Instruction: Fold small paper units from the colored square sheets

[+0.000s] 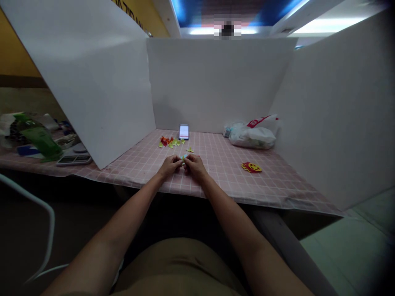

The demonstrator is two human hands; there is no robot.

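My left hand (170, 165) and my right hand (195, 167) meet near the front of the table, fingertips pinched together. Between them is a small yellow-green piece (183, 158) with a pale blue or white bit beside it; it looks like folded paper, but the fingers hide most of it. Just beyond the hands lies a similar yellow-green piece (189, 150) with pointed ends. Farther back, several loose yellow-green pieces (175, 142) lie beside a small heap of red-orange pieces (166, 141).
A lit phone (184, 132) stands upright behind the pieces. Red and yellow flat cutouts (251, 167) with a star lie to the right, a plastic bag (254, 137) behind them. White panels (216, 82) wall three sides. Outside the left panel are a green bottle (40, 137) and a scale (74, 160).
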